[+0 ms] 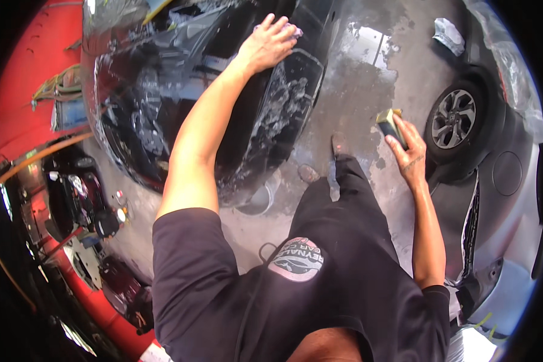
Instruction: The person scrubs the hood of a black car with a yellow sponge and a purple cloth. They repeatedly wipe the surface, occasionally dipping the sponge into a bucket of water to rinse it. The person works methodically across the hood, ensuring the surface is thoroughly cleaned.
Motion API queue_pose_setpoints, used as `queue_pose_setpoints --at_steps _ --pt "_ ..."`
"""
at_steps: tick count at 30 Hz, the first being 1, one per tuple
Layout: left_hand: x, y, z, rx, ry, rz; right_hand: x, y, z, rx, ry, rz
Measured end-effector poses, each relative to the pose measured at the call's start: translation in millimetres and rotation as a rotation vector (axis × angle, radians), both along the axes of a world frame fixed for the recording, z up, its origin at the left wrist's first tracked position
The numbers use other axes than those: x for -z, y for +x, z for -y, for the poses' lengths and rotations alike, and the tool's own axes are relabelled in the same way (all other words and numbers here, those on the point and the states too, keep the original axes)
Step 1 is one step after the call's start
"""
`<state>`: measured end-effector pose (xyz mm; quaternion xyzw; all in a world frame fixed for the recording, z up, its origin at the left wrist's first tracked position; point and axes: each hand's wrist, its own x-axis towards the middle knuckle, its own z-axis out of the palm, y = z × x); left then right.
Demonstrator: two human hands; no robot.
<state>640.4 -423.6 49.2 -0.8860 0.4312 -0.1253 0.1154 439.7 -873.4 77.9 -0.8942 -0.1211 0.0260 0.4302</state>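
My left hand [269,43] presses down on the glossy black car [223,130], fingers spread over a crumpled pinkish cloth [295,30]. Most of that cloth is hidden under my palm. Whitish wet smears run along the dark panel beside my left arm. Clear plastic sheeting [127,75] covers part of the same car. Off to the right, above the floor and away from both cars, my right hand [408,145] is closed round a small block [388,123], dark on one side and yellowish on top, resembling a sanding block.
A grey car with a dark wheel [454,119] stands close on my right, with plastic film [513,66] over its upper part. Below the black car's edge sits a pale bucket [257,199]. The concrete floor [359,90] is wet in patches. Looped hoses [63,84] hang by the red wall.
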Motion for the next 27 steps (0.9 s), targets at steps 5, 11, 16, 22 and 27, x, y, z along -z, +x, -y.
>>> queue_pose_setpoints --at_steps 5,11,16,22,27 --pt "16 -137 -37 -0.03 -0.109 -0.022 -20 -4 -20 0.021 0.008 -0.008" --pt "34 -302 -93 -0.199 -0.161 -0.177 -20 -12 -37 0.03 -0.007 0.09" --pt "49 -420 -152 -0.325 -0.058 -0.296 -5 -26 -47 0.012 -0.032 0.017" --pt "44 -483 -188 -0.436 0.027 -0.4 30 -44 -28 0.049 -0.05 -0.019" --pt "18 -439 -132 -0.657 -0.348 -0.236 37 -54 10 0.154 -0.074 -0.068"
